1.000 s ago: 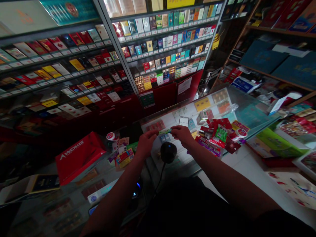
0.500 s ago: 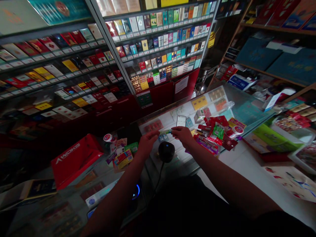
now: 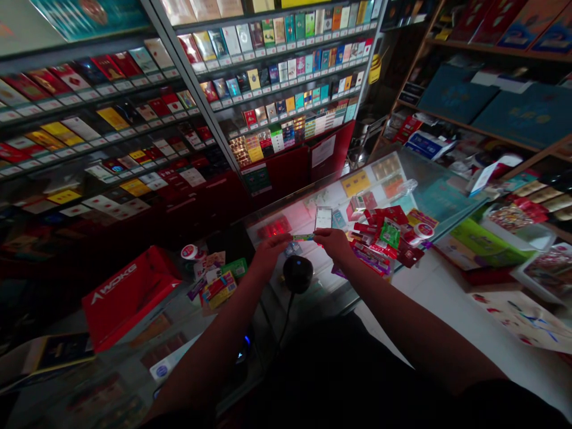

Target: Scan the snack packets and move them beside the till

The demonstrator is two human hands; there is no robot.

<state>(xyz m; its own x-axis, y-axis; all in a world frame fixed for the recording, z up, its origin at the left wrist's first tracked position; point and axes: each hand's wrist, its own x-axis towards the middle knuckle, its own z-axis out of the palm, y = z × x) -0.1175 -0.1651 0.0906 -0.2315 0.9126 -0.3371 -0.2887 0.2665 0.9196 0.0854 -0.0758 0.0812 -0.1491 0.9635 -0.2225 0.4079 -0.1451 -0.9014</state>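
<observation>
Between my two hands stretches a small, narrow green-and-yellow packet [image 3: 302, 237], too small to read. My left hand [image 3: 270, 252] pinches its left end, and my right hand [image 3: 333, 244] grips the right end. Just below the packet stands a black, round-headed scanner [image 3: 298, 274] on a cable, apart from both hands. A white card with print [image 3: 323, 218] lies behind the packet. To the right of my right hand is a heap of wrapped snacks [image 3: 379, 238], red, purple and green. Left of my left arm, a smaller pile of packets [image 3: 218, 286] sits on the glass counter.
A red box [image 3: 129, 298] lies at the counter's left, with a small round tub [image 3: 190, 252] nearby. Shelves of cigarette packs [image 3: 277, 74] rise behind the glass counter [image 3: 451, 185]. Open bins of wrapped goods [image 3: 513, 229] stand at the right.
The view has shifted slightly. The packet is still in both hands and looks a little turned. A red glow now falls on the goods under the glass beyond my left hand.
</observation>
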